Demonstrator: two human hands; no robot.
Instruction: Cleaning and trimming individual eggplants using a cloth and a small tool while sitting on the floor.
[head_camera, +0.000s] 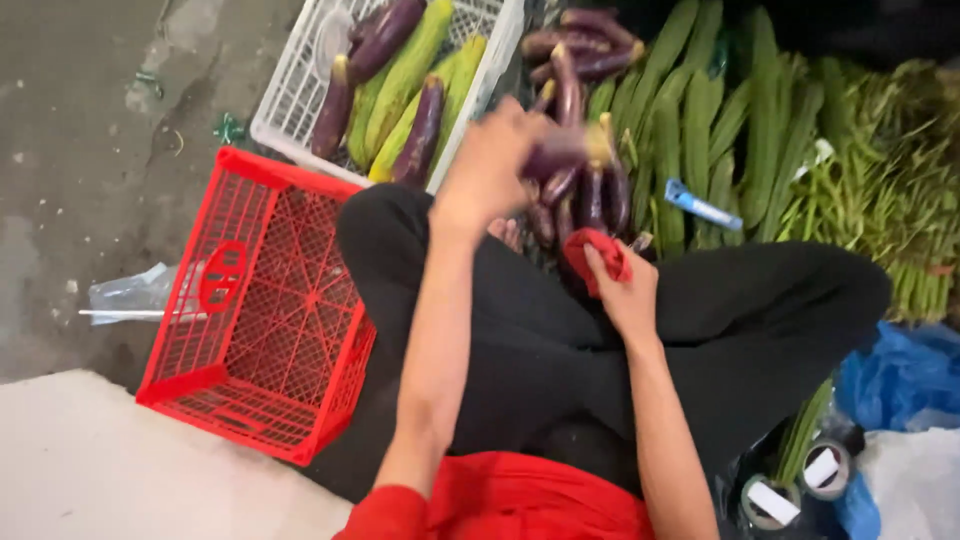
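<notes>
Left hand (495, 160) grasping glossy purple eggplant (560, 152), right hand (625, 290) clutching crumpled red cloth (598, 255)

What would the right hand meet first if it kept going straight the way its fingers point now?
Probably the pile of purple eggplants just past the red cloth that the right hand holds; depth is unclear.

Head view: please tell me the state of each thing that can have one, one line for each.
Left hand: raised, gripping an eggplant, blurred.
Right hand: closed on a red cloth.
Red crate: empty, tilted.
White crate: partly filled with eggplants and green gourds.
Eggplant pile: loose heap in front of the legs.
Tape rolls: lying flat at the lower right.
</notes>
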